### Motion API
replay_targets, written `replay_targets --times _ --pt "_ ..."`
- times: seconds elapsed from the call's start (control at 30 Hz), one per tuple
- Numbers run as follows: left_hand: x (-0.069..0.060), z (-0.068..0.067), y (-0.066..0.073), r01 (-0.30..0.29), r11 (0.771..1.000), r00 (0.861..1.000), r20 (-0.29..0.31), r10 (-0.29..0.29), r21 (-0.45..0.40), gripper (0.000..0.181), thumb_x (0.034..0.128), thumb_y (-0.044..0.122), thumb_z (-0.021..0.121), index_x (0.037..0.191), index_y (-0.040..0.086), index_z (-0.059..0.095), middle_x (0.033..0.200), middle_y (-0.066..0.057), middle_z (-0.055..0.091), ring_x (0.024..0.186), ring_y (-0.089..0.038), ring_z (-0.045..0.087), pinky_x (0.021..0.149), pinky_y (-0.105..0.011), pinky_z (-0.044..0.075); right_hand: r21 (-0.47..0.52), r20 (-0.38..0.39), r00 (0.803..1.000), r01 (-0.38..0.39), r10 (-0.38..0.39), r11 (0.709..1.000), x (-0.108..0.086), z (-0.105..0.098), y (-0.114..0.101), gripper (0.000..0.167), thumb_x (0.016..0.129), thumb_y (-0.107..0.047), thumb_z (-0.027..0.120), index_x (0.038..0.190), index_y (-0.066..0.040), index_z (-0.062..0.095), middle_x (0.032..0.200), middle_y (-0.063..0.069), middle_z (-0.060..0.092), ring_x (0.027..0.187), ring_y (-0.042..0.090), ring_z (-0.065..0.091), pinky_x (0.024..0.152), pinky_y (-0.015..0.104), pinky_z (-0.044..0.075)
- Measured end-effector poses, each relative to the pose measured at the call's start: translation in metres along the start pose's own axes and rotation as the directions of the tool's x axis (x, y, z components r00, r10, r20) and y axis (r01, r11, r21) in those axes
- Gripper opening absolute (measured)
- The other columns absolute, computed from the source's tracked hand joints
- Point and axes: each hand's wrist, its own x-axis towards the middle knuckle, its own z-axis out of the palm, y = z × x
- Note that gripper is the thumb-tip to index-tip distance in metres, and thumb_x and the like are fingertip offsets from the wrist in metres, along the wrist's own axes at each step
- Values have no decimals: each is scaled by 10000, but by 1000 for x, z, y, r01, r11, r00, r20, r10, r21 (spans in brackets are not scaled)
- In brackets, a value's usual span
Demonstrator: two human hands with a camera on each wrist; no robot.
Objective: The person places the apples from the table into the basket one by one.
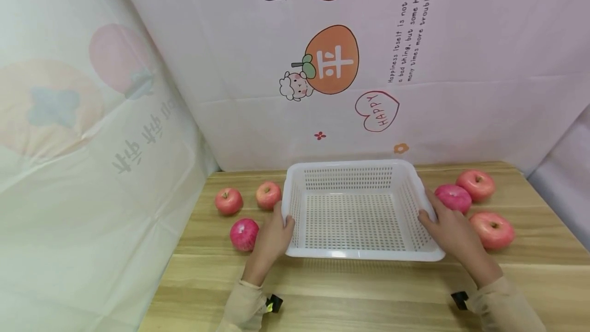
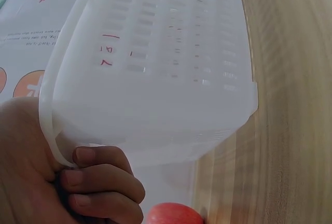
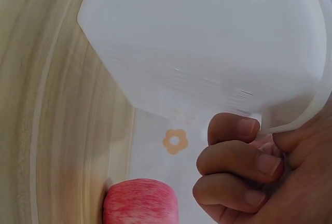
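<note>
A white plastic basket with perforated walls and floor is held level at the middle of the wooden table, with nothing inside it. My left hand grips its left rim, the fingers curled under the edge in the left wrist view. On the opposite side my right hand holds the right rim, its fingers bent beneath the lip. Whether the basket's bottom touches the table I cannot tell. Close by the left hand lies a deep-pink round fruit; another deep-pink fruit is beside the right hand.
Two red apples, one farther left and one by the basket, lie on the wooden table. At the right are a larger apple and another apple. A printed white cloth hangs behind the table.
</note>
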Motion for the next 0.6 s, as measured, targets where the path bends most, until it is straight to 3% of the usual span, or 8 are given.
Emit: replay_targets --times 0.3,0.47,0.6 --pt "-7 2 1 19 1000 1000 0 -19 4 463 1066 223 512 1489 40 465 963 -178 724 686 -207 659 576 -381 530 -14 -5 1000 -3 3 1000 -6 0 -1 755 1077 -333 571 1636 65 257 1178 385 669 767 318 677 633 444 528" --pt "-11 2 1 13 1000 1000 12 -14 19 505 1072 222 477 1539 36 424 872 -152 713 631 -178 630 527 -350 492 -26 -3 1000 -9 9 1000 -9 1 -1 745 1086 -344 541 1636 68 254 911 244 710 694 259 638 588 377 474" --pt "-14 1 1 11 1000 1000 15 -11 21 505 1070 212 477 1542 39 421 868 -136 710 637 -165 632 531 -345 494 -23 12 1000 -23 23 999 -12 1 -3 742 1092 -355 521 1641 62 247 836 169 696 668 240 616 566 356 447"
